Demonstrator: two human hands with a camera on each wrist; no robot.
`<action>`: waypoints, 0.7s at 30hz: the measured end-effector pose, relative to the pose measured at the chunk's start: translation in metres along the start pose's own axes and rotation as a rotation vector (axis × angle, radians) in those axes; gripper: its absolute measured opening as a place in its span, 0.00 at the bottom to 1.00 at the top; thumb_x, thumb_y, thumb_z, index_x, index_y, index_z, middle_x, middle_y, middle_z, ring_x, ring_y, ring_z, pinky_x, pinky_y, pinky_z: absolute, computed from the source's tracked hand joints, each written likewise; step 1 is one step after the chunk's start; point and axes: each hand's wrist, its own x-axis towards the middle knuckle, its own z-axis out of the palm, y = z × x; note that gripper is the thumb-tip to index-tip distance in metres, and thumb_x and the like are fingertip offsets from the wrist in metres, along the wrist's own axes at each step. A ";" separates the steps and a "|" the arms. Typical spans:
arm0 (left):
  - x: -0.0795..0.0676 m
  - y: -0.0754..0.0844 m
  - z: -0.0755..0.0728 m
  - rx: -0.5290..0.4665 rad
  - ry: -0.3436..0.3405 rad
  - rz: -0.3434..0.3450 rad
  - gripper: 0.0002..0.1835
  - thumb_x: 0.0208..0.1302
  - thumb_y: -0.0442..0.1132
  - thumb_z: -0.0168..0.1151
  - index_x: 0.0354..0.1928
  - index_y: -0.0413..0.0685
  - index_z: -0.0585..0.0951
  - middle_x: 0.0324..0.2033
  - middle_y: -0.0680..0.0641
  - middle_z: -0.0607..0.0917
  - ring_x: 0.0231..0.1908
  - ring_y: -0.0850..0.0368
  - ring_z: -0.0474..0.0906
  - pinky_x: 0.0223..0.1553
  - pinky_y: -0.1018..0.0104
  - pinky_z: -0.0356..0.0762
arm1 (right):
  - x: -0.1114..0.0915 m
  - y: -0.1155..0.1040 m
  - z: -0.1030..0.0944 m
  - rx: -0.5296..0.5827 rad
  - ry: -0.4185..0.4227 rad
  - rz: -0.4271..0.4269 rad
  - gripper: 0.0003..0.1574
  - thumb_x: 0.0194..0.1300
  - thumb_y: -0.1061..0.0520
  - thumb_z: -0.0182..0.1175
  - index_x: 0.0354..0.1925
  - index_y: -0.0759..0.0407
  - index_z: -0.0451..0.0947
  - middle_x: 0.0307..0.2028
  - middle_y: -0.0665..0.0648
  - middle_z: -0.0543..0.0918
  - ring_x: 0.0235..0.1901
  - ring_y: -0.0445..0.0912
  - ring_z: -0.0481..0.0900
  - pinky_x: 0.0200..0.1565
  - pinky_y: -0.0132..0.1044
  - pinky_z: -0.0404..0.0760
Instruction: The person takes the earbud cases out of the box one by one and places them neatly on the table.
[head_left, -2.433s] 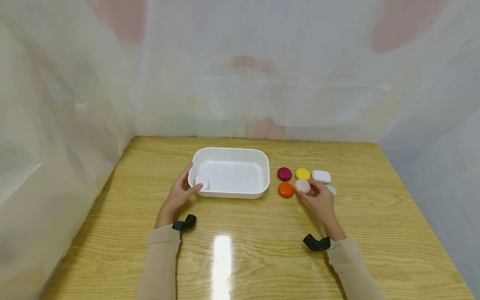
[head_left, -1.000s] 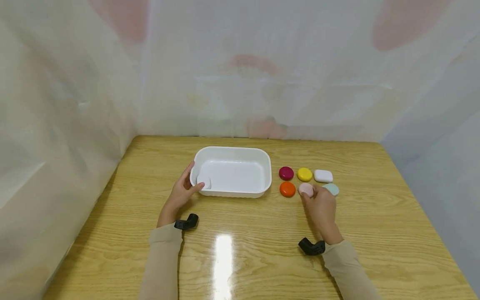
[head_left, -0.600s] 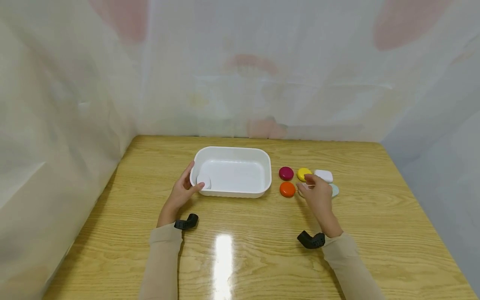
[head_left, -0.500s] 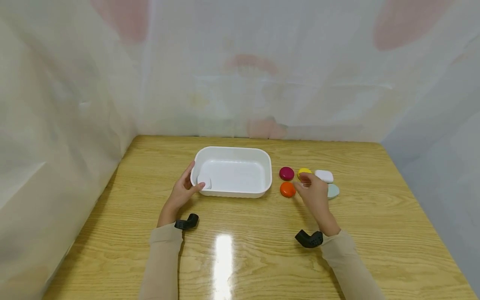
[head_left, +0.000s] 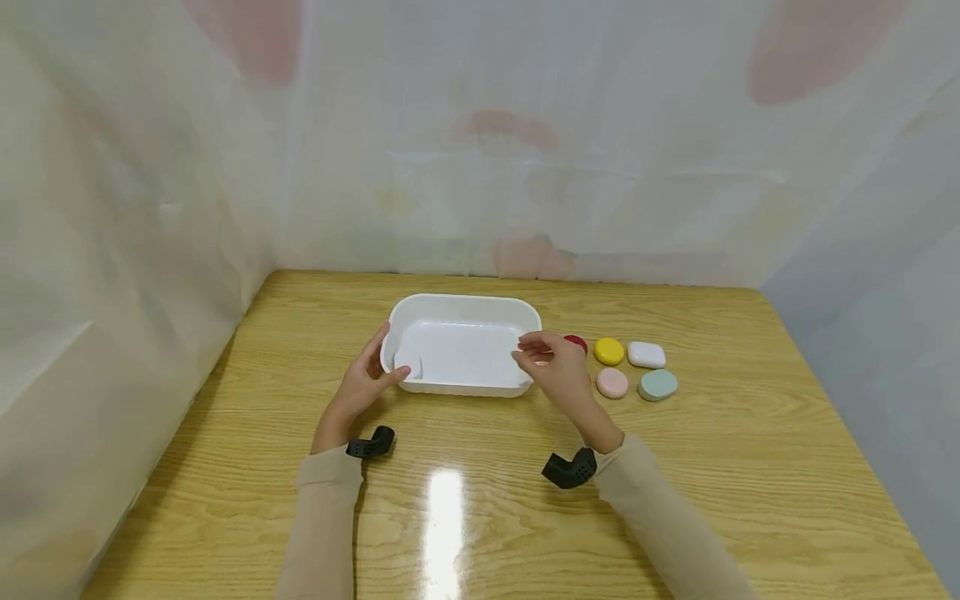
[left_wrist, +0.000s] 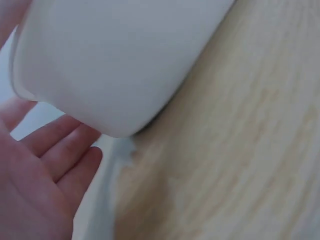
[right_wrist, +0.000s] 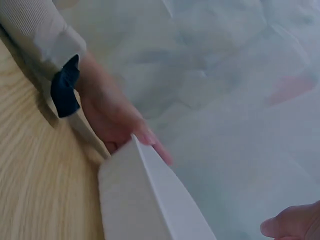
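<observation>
My left hand [head_left: 362,386] grips the near left corner of a white rectangular tub [head_left: 465,388], thumb over the rim and fingers on the outer wall. In the left wrist view its fingers [left_wrist: 75,150] lie along the tub's outside. A small white piece [head_left: 409,365] sits inside that corner, beside the thumb. My right hand [head_left: 564,375] is over the tub's right edge, thumb and fingers bent and apart, with nothing between them. Behind it, a dark red round piece [head_left: 576,341] is partly covered; the orange one is almost hidden.
Right of my right hand lie a yellow round piece [head_left: 609,351], a pale pink round piece [head_left: 612,383], a white rounded block [head_left: 647,354] and a pale green oval piece [head_left: 657,385]. They rest on the wooden table [head_left: 735,467]. A pale patterned sheet [head_left: 480,167] encloses the back and sides.
My right hand set the pale pink piece down between the orange and green ones, let go, and moved left to the tub's right edge. My left hand stays on the tub.
</observation>
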 end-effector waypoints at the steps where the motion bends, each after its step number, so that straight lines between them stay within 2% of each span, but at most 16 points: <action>1: 0.000 0.000 -0.001 0.022 -0.004 -0.008 0.47 0.64 0.42 0.64 0.76 0.69 0.45 0.74 0.44 0.59 0.71 0.44 0.61 0.56 0.87 0.66 | 0.002 -0.002 0.005 0.018 -0.020 -0.003 0.14 0.57 0.65 0.68 0.41 0.72 0.81 0.36 0.69 0.87 0.37 0.58 0.85 0.42 0.45 0.85; 5: -0.003 0.006 -0.004 0.067 -0.030 -0.042 0.49 0.62 0.45 0.66 0.76 0.68 0.44 0.75 0.46 0.58 0.72 0.45 0.61 0.69 0.62 0.65 | 0.009 -0.008 0.028 0.031 -0.102 0.005 0.13 0.56 0.64 0.68 0.39 0.71 0.82 0.35 0.68 0.87 0.35 0.57 0.85 0.41 0.43 0.86; 7: -0.003 0.008 -0.005 0.080 -0.040 -0.063 0.50 0.61 0.46 0.67 0.76 0.68 0.44 0.74 0.45 0.58 0.72 0.45 0.60 0.71 0.50 0.60 | 0.013 -0.011 0.038 0.027 -0.150 0.011 0.12 0.56 0.63 0.68 0.39 0.70 0.82 0.35 0.67 0.87 0.35 0.56 0.85 0.40 0.40 0.86; 8: -0.003 0.009 -0.005 0.083 -0.044 -0.069 0.51 0.60 0.46 0.68 0.77 0.67 0.44 0.74 0.44 0.59 0.72 0.45 0.61 0.71 0.48 0.59 | 0.014 -0.013 0.043 0.026 -0.173 0.011 0.13 0.56 0.63 0.68 0.39 0.70 0.82 0.35 0.67 0.87 0.35 0.56 0.85 0.40 0.39 0.86; 13: -0.005 0.015 -0.007 0.111 -0.059 -0.093 0.54 0.58 0.48 0.70 0.77 0.64 0.43 0.70 0.38 0.66 0.69 0.42 0.65 0.70 0.47 0.62 | 0.022 -0.020 0.062 0.058 -0.261 0.015 0.15 0.57 0.62 0.68 0.41 0.71 0.82 0.36 0.67 0.87 0.36 0.56 0.86 0.38 0.31 0.84; 17: -0.007 0.016 -0.011 0.104 -0.078 -0.082 0.54 0.57 0.45 0.71 0.77 0.62 0.44 0.70 0.36 0.66 0.69 0.42 0.66 0.68 0.48 0.64 | 0.029 -0.025 0.076 0.075 -0.304 0.030 0.17 0.56 0.61 0.69 0.43 0.70 0.82 0.39 0.66 0.87 0.38 0.56 0.86 0.39 0.32 0.84; 21: -0.009 0.014 -0.016 0.087 -0.100 -0.052 0.55 0.56 0.41 0.72 0.77 0.61 0.46 0.72 0.36 0.62 0.70 0.41 0.63 0.64 0.63 0.70 | 0.039 -0.029 0.091 0.072 -0.381 0.058 0.21 0.55 0.59 0.71 0.46 0.68 0.81 0.43 0.65 0.87 0.42 0.55 0.85 0.42 0.32 0.83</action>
